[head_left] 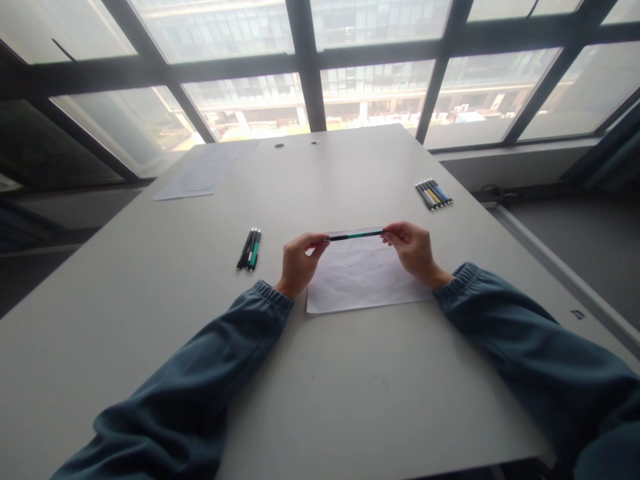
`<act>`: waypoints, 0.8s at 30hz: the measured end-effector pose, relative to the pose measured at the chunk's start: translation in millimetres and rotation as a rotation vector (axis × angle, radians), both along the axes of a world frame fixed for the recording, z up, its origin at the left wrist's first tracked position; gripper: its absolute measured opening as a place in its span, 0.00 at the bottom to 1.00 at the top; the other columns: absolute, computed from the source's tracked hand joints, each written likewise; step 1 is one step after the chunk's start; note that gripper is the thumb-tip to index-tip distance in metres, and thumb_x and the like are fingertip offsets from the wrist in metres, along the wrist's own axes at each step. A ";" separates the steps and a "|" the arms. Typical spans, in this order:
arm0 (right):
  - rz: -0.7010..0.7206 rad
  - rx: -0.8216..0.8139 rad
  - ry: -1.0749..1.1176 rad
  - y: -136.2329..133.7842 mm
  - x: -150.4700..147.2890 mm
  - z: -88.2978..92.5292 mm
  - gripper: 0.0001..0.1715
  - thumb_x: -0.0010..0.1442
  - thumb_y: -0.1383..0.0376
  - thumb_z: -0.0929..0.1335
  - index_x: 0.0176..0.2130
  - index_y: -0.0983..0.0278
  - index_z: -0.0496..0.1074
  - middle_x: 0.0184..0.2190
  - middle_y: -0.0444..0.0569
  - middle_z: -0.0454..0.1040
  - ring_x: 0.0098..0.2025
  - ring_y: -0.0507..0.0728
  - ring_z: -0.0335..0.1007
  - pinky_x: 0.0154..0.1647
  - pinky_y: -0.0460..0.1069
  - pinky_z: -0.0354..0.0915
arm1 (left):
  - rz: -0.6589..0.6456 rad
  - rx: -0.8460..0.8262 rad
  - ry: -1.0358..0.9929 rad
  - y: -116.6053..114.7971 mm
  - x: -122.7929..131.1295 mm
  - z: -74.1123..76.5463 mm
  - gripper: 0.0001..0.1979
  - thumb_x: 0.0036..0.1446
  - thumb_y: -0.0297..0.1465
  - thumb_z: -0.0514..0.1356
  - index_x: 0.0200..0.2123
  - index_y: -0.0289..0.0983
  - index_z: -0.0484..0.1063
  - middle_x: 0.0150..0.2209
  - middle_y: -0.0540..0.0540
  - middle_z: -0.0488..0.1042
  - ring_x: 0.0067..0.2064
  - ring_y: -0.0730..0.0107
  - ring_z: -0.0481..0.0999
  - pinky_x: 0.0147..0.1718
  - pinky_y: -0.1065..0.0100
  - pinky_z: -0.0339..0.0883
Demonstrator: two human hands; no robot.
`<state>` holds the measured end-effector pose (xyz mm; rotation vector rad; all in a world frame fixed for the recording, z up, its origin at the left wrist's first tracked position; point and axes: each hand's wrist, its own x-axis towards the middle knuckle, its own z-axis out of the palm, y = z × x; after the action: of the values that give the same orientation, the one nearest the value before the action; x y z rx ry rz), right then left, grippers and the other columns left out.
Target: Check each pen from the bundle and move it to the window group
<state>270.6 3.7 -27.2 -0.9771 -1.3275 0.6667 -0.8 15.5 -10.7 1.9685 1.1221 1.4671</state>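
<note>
A black and green pen (357,235) is held level above a white sheet of paper (365,277). My left hand (303,260) pinches its left end between thumb and fingers. At the other end, my right hand (411,250) pinches the pen's right tip in the same way. The paper lies flat on the table, partly behind both hands. Left of my left hand lies a small group of pens (249,250), black with one green barrel, side by side.
The white table (320,387) reaches to the windows. A row of several pens (433,194) with grey, yellow and blue barrels lies at the right. More paper sheets (193,175) rest at the far left. Two small round fittings (279,145) show near the far edge.
</note>
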 end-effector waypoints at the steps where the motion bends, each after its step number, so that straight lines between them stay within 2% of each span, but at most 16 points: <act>1: 0.000 0.000 0.000 0.2 0.0 -0.4 0.10 0.58 0.59 0.75 0.38 0.63 0.79 0.28 0.46 0.81 0.30 0.55 0.77 0.32 0.50 0.73 | -0.001 0.002 0.002 0.1 0.0 0.1 0.09 0.60 0.37 0.67 0.40 0.39 0.83 0.37 0.45 0.84 0.39 0.65 0.84 0.43 0.64 0.80; 11: -0.005 0.006 0.008 1.6 0.2 -2.5 0.07 0.58 0.62 0.75 0.38 0.62 0.79 0.28 0.45 0.81 0.29 0.54 0.77 0.32 0.49 0.71 | -0.010 -0.009 -0.010 1.3 -0.2 -1.4 0.09 0.60 0.36 0.68 0.41 0.39 0.83 0.37 0.45 0.83 0.39 0.65 0.84 0.43 0.65 0.79; 24: -0.014 0.009 0.001 0.4 0.0 -0.6 0.08 0.59 0.61 0.74 0.37 0.63 0.79 0.28 0.46 0.80 0.29 0.54 0.77 0.31 0.49 0.71 | -0.022 -0.034 -0.024 0.9 0.2 -1.0 0.10 0.60 0.37 0.68 0.41 0.38 0.83 0.38 0.44 0.83 0.40 0.64 0.84 0.44 0.64 0.79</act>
<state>270.6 4.1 -27.8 -0.9779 -1.3204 0.6500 -0.6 16.4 -11.6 1.9289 1.1047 1.4474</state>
